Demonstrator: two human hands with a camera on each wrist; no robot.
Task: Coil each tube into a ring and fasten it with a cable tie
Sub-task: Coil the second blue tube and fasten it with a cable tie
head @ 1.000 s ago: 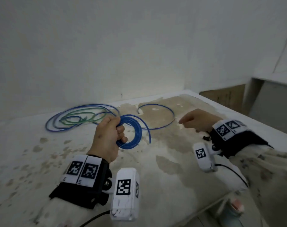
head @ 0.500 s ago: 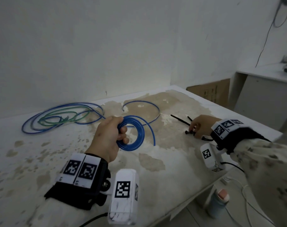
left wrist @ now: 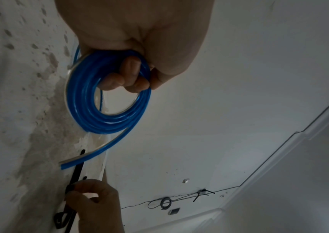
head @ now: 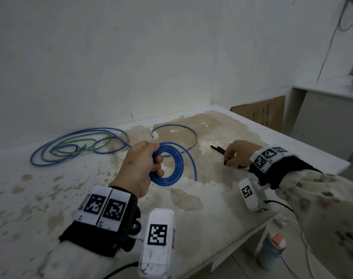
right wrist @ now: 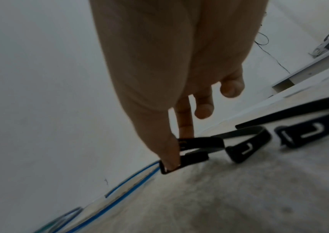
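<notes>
My left hand (head: 149, 164) holds a small ring of blue tube (head: 171, 174) above the stained table (head: 91, 198), fingers curled round one side of the coil. The tube's loose end (head: 194, 170) curves down to the right. From the left wrist, the coil (left wrist: 84, 100) hangs below the fist (left wrist: 135, 75). My right hand (head: 229, 160) rests on several black cable ties (head: 217, 148) at the table's right. In the right wrist view, thumb and forefinger (right wrist: 172, 151) pinch the head of one cable tie (right wrist: 199, 145); other ties (right wrist: 299, 130) lie beside it.
Loose blue and green tubes (head: 77, 146) lie spread at the back left, and another blue tube (head: 177, 127) arcs behind the coil. The table's right edge (head: 292, 206) is close to my right wrist. A cardboard box (head: 262, 111), a white desk (head: 328, 109) and a bottle (head: 272, 252) stand beyond.
My right hand has moved right and down onto the black cable ties and now pinches one. The left hand keeps holding the blue coil in about the same place.
</notes>
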